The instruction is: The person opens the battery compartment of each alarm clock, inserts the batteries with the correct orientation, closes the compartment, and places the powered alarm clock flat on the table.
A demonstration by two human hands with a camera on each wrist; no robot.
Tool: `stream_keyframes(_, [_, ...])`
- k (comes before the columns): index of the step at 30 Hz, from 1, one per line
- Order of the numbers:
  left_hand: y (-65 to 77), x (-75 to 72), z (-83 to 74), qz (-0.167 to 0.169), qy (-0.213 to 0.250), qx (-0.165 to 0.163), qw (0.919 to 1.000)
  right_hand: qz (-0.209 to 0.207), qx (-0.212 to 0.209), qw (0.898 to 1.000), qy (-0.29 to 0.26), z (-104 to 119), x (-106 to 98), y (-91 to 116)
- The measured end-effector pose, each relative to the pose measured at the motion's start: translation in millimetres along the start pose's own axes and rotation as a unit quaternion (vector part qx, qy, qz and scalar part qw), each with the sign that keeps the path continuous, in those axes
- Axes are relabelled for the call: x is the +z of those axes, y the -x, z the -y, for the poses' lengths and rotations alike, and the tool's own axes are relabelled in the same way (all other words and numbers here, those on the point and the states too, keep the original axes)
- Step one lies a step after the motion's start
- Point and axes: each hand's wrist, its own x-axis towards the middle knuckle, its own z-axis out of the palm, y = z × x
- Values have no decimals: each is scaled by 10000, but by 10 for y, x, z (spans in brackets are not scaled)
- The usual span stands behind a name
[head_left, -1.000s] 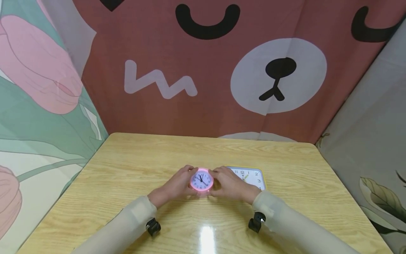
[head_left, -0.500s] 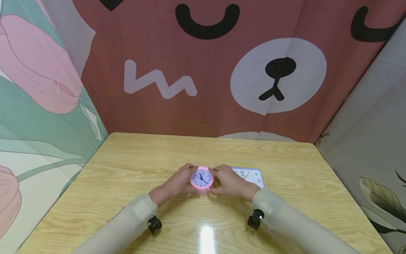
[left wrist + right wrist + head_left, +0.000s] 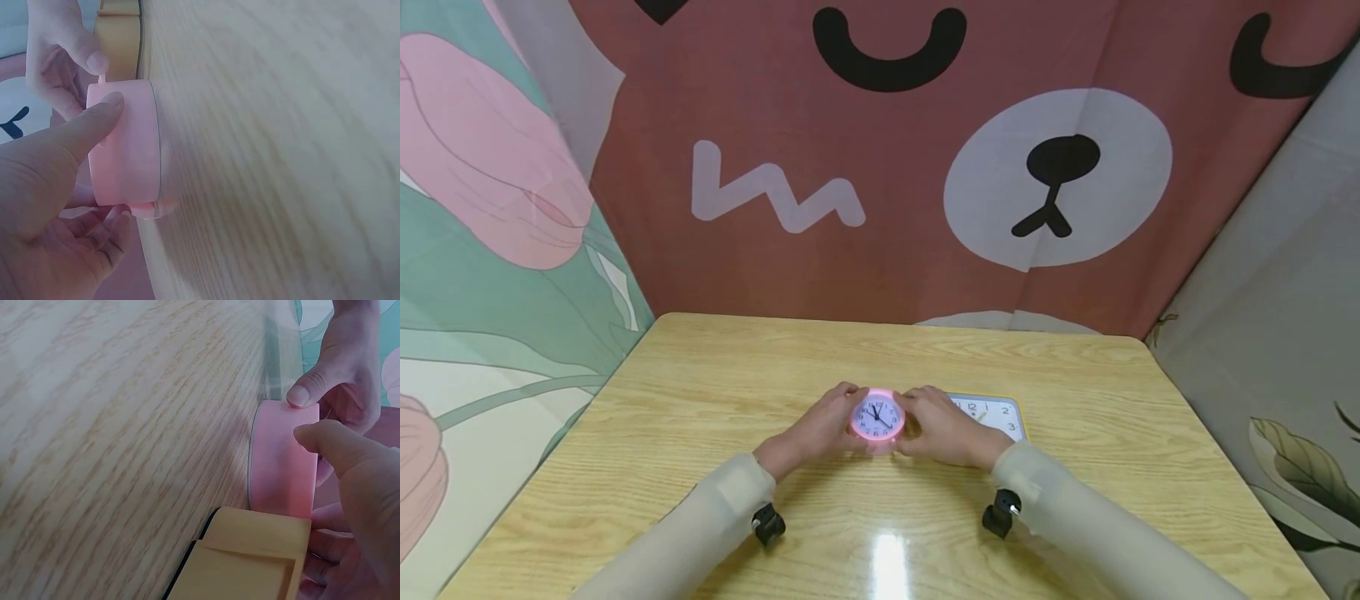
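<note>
A round pink alarm clock (image 3: 877, 417) with a white dial faces up toward me in the middle of the table. My left hand (image 3: 816, 432) grips its left side; in the left wrist view the thumb (image 3: 103, 115) lies on the pink casing (image 3: 134, 144) and the fingers curl below it. My right hand (image 3: 951, 429) holds the other side, its thumb (image 3: 319, 434) on the casing in the right wrist view. Partly hidden behind that hand is a square clock (image 3: 1003, 417) with a yellow frame and white dial. Its yellow side (image 3: 250, 556) sits close by the pink clock.
The wood-grain table (image 3: 737, 358) spreads around both hands. A brown curtain (image 3: 895, 275) with a bear's face hangs behind its far edge, with patterned cloth at the left and right. Light glares on the table (image 3: 891, 567) in front.
Both hands and the pink alarm clock have shifted slightly away from me, and the hands' wrists have drawn a little closer together. The grip looks the same.
</note>
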Motion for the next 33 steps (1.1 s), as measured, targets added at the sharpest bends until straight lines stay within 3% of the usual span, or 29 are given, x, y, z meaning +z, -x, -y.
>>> stream_keyframes(21, [2,10,-15,20,236,-203,9995,70,42,10000,-41,-8,-23,-23])
stream_keyframes(33, [29,-25,-4,125,-181,-25,9998,125,-153,9998,60,-32,-68,24])
